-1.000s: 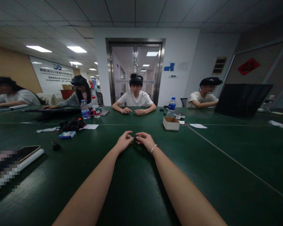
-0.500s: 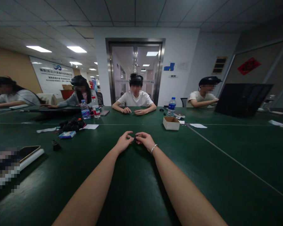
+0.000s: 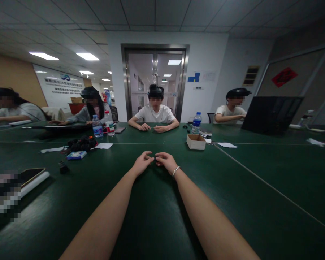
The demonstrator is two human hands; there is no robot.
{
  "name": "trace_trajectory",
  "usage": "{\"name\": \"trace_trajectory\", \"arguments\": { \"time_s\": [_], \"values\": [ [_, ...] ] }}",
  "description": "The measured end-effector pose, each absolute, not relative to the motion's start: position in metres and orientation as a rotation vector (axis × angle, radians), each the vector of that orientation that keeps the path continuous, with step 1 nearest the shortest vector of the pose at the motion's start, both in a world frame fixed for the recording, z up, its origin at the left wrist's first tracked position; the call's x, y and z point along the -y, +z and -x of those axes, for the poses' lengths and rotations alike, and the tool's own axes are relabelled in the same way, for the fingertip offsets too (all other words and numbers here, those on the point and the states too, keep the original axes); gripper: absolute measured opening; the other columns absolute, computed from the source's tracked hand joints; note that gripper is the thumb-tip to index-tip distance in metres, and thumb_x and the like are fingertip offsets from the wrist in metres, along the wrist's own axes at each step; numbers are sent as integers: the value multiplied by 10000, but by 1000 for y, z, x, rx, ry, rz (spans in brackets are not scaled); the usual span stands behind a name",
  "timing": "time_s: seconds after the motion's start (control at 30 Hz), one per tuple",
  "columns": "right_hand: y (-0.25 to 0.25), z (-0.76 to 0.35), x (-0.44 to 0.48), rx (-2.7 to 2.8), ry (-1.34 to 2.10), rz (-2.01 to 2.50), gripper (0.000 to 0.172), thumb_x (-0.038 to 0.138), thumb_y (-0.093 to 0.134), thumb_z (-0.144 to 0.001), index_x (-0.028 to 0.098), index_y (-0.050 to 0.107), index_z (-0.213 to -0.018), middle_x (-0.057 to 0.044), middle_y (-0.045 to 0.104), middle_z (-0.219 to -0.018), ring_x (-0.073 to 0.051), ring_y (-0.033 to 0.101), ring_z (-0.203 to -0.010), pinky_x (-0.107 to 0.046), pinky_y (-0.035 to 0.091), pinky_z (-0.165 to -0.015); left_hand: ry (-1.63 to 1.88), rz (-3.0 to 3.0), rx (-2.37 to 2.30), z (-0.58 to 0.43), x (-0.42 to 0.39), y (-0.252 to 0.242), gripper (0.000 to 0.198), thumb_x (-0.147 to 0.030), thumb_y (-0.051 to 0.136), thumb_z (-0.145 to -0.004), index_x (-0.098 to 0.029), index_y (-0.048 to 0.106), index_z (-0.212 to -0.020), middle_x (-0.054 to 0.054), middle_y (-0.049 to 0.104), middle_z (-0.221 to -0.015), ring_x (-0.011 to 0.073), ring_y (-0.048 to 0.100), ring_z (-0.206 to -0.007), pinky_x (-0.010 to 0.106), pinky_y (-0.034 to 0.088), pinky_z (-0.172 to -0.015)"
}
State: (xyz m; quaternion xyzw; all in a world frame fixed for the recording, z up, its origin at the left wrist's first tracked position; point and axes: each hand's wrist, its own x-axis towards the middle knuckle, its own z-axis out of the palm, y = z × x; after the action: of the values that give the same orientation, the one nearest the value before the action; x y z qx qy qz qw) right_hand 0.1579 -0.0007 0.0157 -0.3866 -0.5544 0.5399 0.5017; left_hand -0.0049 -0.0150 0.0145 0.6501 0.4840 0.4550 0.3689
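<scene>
Pinching a small dark piece (image 3: pixel 155 159) between its fingers, the right hand (image 3: pixel 166 161) is holding it left of and nearer than the open box (image 3: pixel 196 145). The left hand (image 3: pixel 142 163) is resting its thumb at the piece; whether it is gripping, I cannot tell. Just beyond the box, a blue-labelled bottle (image 3: pixel 196 122) is standing; farther left, a co-worker (image 3: pixel 156 115) is sitting.

Office, large green table (image 3: pixel 157 216), lettered wall sign (image 3: pixel 62 86)

Box (image 3: pixel 196 144) right of hands (image 3: pixel 166 162), bottle (image 3: pixel 196 122) behind it
</scene>
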Motion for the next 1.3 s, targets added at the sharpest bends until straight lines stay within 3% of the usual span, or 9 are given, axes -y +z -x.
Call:
{"name": "trace_trajectory", "arguments": {
  "time_s": [0.1,0.27,0.43,0.63,0.8,1.07,1.3],
  "values": [
    [16,-158,1,1340,1310,934,220,151,697,-626,133,639,-838,14,609,-648,-65,588,-509,-168,487,-479,1197,-1684,-1227,5,15,14,473,-364,602,-697,-182,510,-1123,13,568,-794,95,508,-610,206,386,-546],
    [17,-159,1,1326,1308,936,212,143,694,-627,132,638,-831,7,615,-648,-71,590,-506,-173,490,-471,1155,-1640,-1251,4,17,17,401,-450,472,-777,-155,552,-1037,15,555,-718,108,516,-602,212,383,-530],
    [17,-159,2,1326,1323,927,190,128,674,-641,132,639,-828,12,612,-634,-69,589,-500,-168,490,-472,1211,-1650,-1206,3,18,17,481,-334,614,-685,-178,499,-1126,16,566,-812,96,528,-615,203,391,-537],
    [17,-160,2,1315,1317,930,205,135,686,-627,126,635,-826,11,618,-642,-66,590,-497,-165,487,-471,1178,-1613,-1253,1,19,19,360,-402,486,-774,-143,563,-1011,22,564,-738,98,508,-581,212,386,-520],
    [18,-159,3,1310,1322,930,199,121,674,-634,126,634,-828,12,615,-632,-69,594,-492,-163,481,-464,1224,-1677,-1216,4,15,14,435,-345,600,-703,-182,533,-1100,29,579,-842,97,533,-625,209,404,-550],
    [19,-159,3,1303,1327,929,188,113,677,-636,128,633,-818,11,621,-626,-68,593,-491,-157,492,-455,1185,-1664,-1268,3,19,20,324,-419,547,-736,-147,608,-901,36,606,-765,117,537,-621,222,415,-554],
    [17,-159,2,1329,1303,936,195,111,681,-634,132,637,-823,12,615,-642,-64,594,-498,-156,502,-463,1167,-1675,-1342,4,19,17,398,-520,516,-729,-150,623,-829,40,635,-705,144,561,-631,231,407,-550]
  ]
}}
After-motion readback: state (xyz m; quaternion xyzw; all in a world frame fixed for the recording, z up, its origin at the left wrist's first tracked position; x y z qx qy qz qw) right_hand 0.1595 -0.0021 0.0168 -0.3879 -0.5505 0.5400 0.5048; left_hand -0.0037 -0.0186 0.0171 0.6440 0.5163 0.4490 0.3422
